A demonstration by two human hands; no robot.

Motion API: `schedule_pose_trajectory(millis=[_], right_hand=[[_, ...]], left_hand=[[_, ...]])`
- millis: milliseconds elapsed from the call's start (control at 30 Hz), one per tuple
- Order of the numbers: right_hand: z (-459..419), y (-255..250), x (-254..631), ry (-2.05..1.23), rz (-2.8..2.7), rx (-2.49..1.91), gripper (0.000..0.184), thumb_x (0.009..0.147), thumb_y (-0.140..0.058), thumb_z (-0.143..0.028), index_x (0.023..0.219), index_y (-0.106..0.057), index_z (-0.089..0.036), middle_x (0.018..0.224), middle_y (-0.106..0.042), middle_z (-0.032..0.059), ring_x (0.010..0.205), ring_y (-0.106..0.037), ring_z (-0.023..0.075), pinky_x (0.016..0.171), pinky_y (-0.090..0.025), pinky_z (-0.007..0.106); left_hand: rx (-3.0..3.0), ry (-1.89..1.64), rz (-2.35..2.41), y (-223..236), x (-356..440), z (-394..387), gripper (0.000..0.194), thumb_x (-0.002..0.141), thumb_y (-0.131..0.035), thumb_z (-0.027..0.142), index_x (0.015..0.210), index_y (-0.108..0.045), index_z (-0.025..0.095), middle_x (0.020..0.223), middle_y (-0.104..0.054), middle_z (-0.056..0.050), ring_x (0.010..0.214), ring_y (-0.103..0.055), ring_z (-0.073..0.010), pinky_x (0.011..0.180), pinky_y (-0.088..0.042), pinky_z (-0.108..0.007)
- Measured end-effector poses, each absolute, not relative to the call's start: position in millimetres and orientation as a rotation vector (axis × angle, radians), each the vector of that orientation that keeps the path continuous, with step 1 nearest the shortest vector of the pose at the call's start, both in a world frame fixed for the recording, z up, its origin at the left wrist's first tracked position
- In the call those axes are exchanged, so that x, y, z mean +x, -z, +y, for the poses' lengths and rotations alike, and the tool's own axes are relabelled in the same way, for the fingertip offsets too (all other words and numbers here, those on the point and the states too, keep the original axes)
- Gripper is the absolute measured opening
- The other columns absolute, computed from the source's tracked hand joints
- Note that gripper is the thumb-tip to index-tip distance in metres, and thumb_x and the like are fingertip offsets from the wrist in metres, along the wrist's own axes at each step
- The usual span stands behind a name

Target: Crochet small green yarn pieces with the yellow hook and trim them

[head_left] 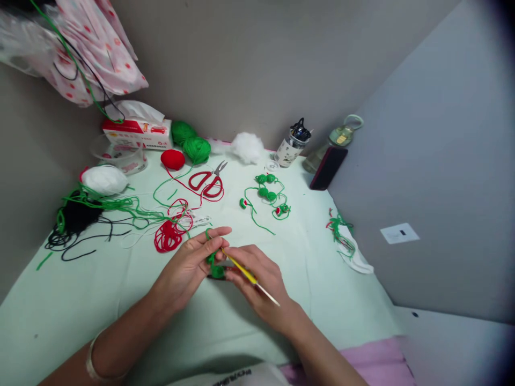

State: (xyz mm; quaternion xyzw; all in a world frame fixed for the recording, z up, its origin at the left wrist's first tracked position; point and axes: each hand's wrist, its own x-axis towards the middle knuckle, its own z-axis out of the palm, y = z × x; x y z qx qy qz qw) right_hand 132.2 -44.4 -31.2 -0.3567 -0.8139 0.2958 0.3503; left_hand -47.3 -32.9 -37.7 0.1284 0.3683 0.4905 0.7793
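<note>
My right hand [261, 284] is closed on a crochet hook [246, 274] with a yellow grip and a pale metal end that points down to the right. My left hand [191, 262] pinches a small green crochet piece [217, 271], and green yarn loops over its raised index finger. The hook's tip meets the yarn between both hands; the exact stitch is too small to make out. Beyond the hands lie small green crocheted balls [267, 194] with loose tails, some with red patches. Red-handled scissors [207, 182] rest to their left, blades slightly apart.
Red yarn [169, 234] and tangled green and black strands [82, 212] spread at left. Green balls of yarn [197, 150], a tissue box [156, 133] and white stuffing [247, 147] line the back. A pen cup [288, 150], bottle [317, 156] and leaning phone [329, 169] stand back right.
</note>
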Motion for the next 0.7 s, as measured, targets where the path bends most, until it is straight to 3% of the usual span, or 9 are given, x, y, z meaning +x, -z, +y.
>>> schedule_pose_trajectory(millis=[100, 200, 300, 400, 533, 633, 700], right_hand=[[-42, 43, 140, -0.582, -2.429, -1.022, 0.043, 0.094, -0.063, -0.023, 0.135, -0.050, -0.021, 0.106, -0.068, 0.0097, 0.092, -0.063, 0.0219, 0.076, -0.054, 0.034], [-40, 54, 147, -0.443, -2.666, -1.083, 0.027, 0.092, -0.067, -0.025, 0.118, -0.058, -0.019, 0.101, -0.067, 0.0089, 0.089, -0.059, 0.0232, 0.073, -0.051, 0.035], [-39, 64, 152, -0.302, -2.802, -1.051, 0.014, 0.098, -0.054, -0.017, 0.111, -0.061, -0.018, 0.095, -0.066, 0.0075, 0.084, -0.058, 0.0217, 0.072, -0.048, 0.034], [-35, 67, 157, -0.331, -2.723, -1.108, 0.019, 0.101, -0.045, -0.012, 0.111, -0.060, -0.017, 0.091, -0.064, 0.0063, 0.079, -0.059, 0.0192, 0.067, -0.047, 0.030], [-27, 55, 162, -0.529, -2.316, -1.214, 0.023, 0.106, -0.034, -0.019, 0.114, -0.056, -0.019, 0.087, -0.060, 0.0034, 0.071, -0.057, 0.0139, 0.063, -0.047, 0.025], [-24, 44, 160, -0.539, -2.265, -1.096, 0.025, 0.104, -0.045, -0.036, 0.119, -0.055, -0.019, 0.086, -0.062, 0.0032, 0.072, -0.058, 0.0138, 0.063, -0.047, 0.024], [-22, 41, 157, -0.445, -2.261, -1.049, 0.028, 0.101, -0.053, -0.038, 0.120, -0.055, -0.018, 0.083, -0.063, 0.0027, 0.069, -0.059, 0.0132, 0.059, -0.045, 0.023]], left_hand=[[0.397, -1.042, 0.848, 35, -58, -33, 0.044, 0.077, -0.084, 0.024, 0.120, -0.073, 0.023, 0.071, -0.067, 0.003, 0.059, -0.055, -0.0061, 0.060, -0.046, -0.017], [0.548, -0.955, 0.882, 32, -66, -34, 0.059, 0.076, -0.084, 0.024, 0.132, -0.065, 0.024, 0.067, -0.067, 0.005, 0.057, -0.053, -0.0060, 0.058, -0.042, -0.017], [0.672, -0.859, 0.870, 31, -70, -35, 0.069, 0.075, -0.084, 0.025, 0.139, -0.059, 0.024, 0.067, -0.067, 0.006, 0.057, -0.053, -0.0067, 0.059, -0.041, -0.019], [0.747, -0.805, 0.866, 31, -70, -35, 0.070, 0.077, -0.082, 0.026, 0.141, -0.057, 0.025, 0.068, -0.068, 0.005, 0.058, -0.054, -0.0078, 0.060, -0.041, -0.021], [0.786, -0.762, 0.886, 31, -69, -35, 0.067, 0.077, -0.082, 0.025, 0.139, -0.059, 0.029, 0.070, -0.067, 0.007, 0.060, -0.056, -0.0078, 0.062, -0.041, -0.023], [0.780, -0.758, 0.894, 32, -66, -36, 0.068, 0.077, -0.082, 0.024, 0.140, -0.058, 0.031, 0.071, -0.066, 0.008, 0.061, -0.057, -0.0078, 0.062, -0.041, -0.023], [0.782, -0.752, 0.892, 33, -63, -36, 0.068, 0.077, -0.081, 0.024, 0.141, -0.057, 0.031, 0.071, -0.067, 0.008, 0.061, -0.056, -0.0080, 0.062, -0.041, -0.023]])
